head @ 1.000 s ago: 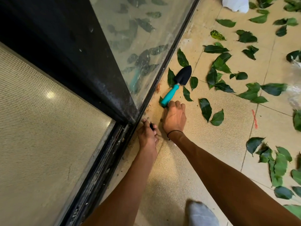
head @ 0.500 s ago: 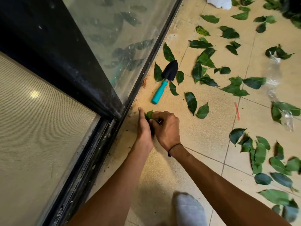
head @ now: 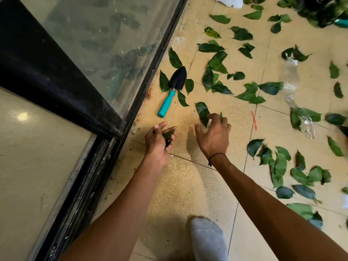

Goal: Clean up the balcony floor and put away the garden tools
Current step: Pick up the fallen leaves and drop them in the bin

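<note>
Glass door panel (head: pixel 98 44) in black frame (head: pixel 47 72) at left; grey sock (head: pixel 207 240) (bottom edge); red mark (head: pixel 253 120) on tile.

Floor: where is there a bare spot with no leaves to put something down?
Bare tile lies near the bottom, between the door frame, the sock and the two arms. Another small patch sits between the trowel and the left hand. Leaves crowd the right side and top.
</note>
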